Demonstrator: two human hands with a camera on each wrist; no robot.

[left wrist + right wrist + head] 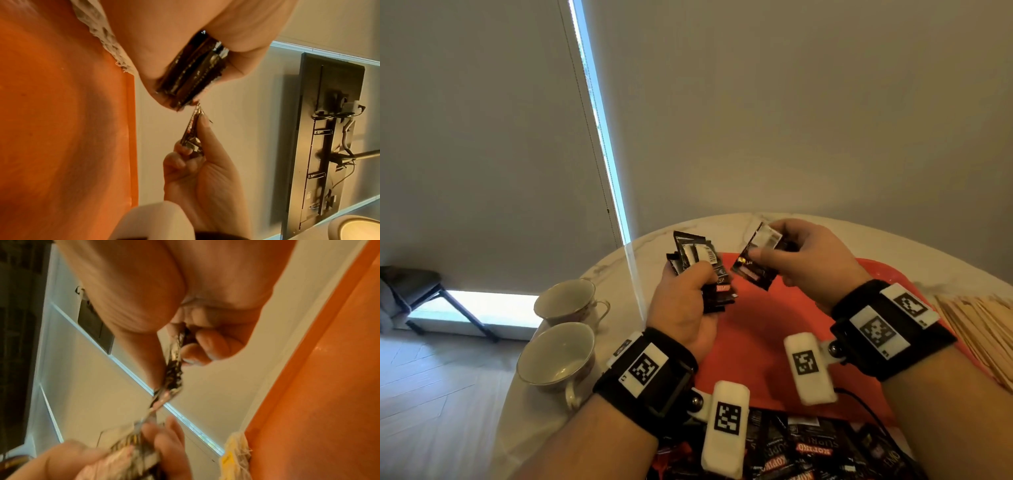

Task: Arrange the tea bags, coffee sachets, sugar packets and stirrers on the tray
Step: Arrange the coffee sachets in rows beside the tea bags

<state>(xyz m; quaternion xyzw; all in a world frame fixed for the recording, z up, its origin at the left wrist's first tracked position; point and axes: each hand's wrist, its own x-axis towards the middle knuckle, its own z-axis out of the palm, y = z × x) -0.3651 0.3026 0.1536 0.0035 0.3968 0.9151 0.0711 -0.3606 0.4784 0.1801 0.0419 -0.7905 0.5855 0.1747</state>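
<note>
Sachets fill both hands above the red tray [750, 329]. The left hand [685, 305] curls its fingers and thumb around a stack of dark coffee sachets [702, 270], held upright over the tray's edge at about 10 o'clock; the left wrist view shows the same stack [193, 71] edge-on, clamped between thumb and fingers. The right hand [808, 260] pinches a single dark sachet [756, 260] between thumb and fingertips, tilted, its lower corner just beside the stack, at about 12 o'clock over the tray. In the right wrist view that sachet [174, 366] hangs from the pinch, blurred lower down.

At 6 o'clock, at the tray's near edge, lies a heap of loose sachets [808, 452], black and red, partly hidden by the wrist cameras. Wooden stirrers [983, 329] lie in a pile at 3 o'clock, beside the tray on the white marbled table [619, 267]. Two empty teacups [561, 353] stand at 9 o'clock, one behind the other, near the table's rim.
</note>
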